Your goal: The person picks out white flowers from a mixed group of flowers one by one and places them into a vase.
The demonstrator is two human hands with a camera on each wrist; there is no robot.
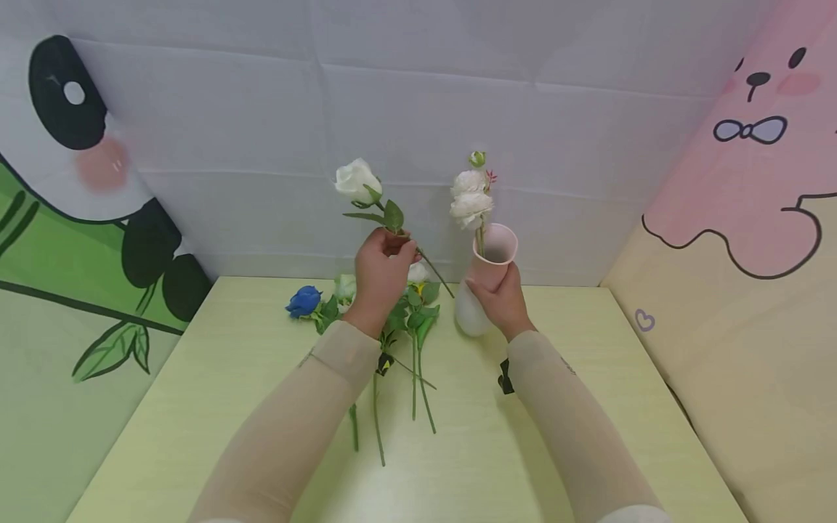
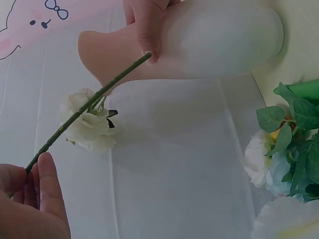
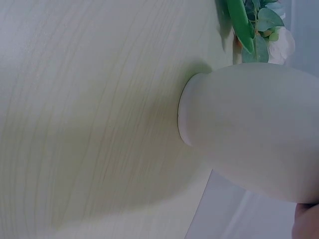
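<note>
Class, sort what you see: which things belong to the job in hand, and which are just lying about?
Job: white rose (left hand); vase (right hand); white blooms in the vase; loose flowers, probably.

Just scenery: left-side cartoon; pink cartoon.

Soft, even light brightens the head view, with a pale sheen on the near part of the table [image 1: 458, 472] and a faint shadow beside the right sleeve [image 1: 562, 410], while both wrist views are dimmer and greyer, the right one showing a broad, soft-edged shadow beside the vase [image 3: 254, 129]
</note>
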